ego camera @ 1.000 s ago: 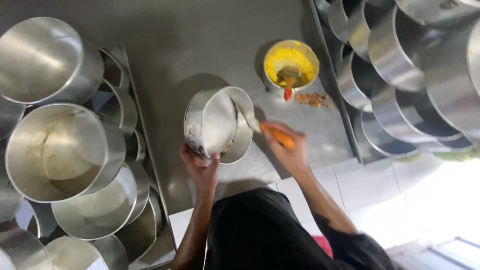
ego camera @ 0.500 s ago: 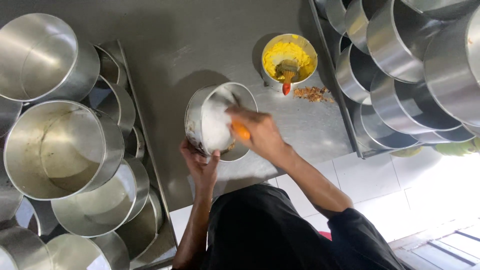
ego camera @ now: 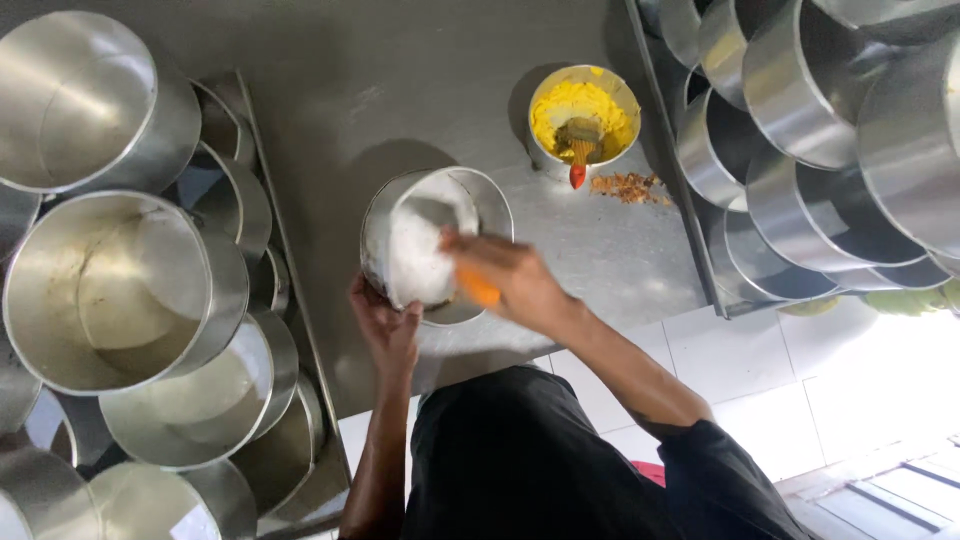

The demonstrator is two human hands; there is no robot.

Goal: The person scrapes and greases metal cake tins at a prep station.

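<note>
Head view — steel worktop (ego camera: 400, 70); white-tiled floor (ego camera: 800, 400)

round steel tin (ego camera: 400, 215) | tilted, off table | orange brush (ego camera: 478, 288) inside (blurred)

Your left hand (ego camera: 385, 330) grips the near rim of a round metal tin (ego camera: 435, 243), tilting it so its pale lined inside faces you. Your right hand (ego camera: 510, 280) reaches into the tin's mouth, closed around an orange-handled tool (ego camera: 478, 288) whose working end is hidden inside. Beyond your right hand, a small bowl of yellow paste (ego camera: 585, 115) stands on the steel counter (ego camera: 400, 80), a brush (ego camera: 579, 150) resting in it, with brown crumbs (ego camera: 628, 187) just beside it. Stacked empty tins (ego camera: 110, 290) crowd the counter out past your left hand; more tins (ego camera: 800, 130) lie overlapped out past your right.
</note>
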